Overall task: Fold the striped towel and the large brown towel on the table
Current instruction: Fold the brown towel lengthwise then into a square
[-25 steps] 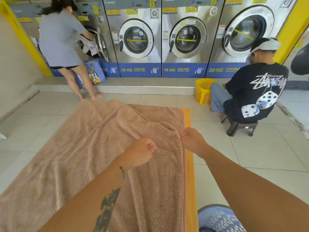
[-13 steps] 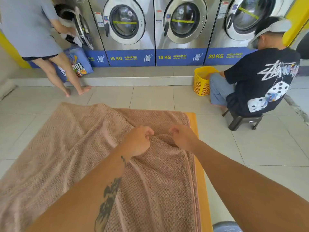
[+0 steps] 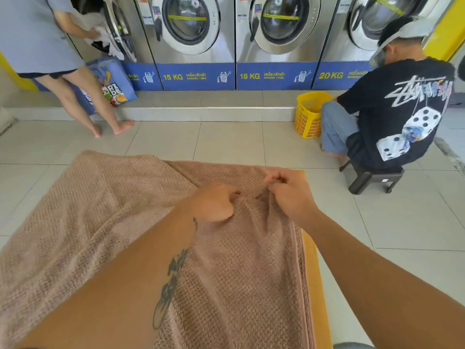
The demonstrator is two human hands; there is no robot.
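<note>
- At the far end of the orange table [image 3: 315,280], fingers [image 3: 276,178] of the right hand [image 3: 292,197] curl tight, pinching a raised gather of the large brown towel [image 3: 113,222].
- The left hand [image 3: 214,204] pinches the same gather just beside it, likely to pair the layers squarely at a corner.
- The towel lies spread over the table, its hemmed edges stacked along the right side and running near-to-far. It spreads wider leftward, so its long axis seems crosswise.
- The striped towel is not visible.

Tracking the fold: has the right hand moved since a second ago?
Yes. The right hand moved forward, along the orange table edge toward its far corner.
</note>
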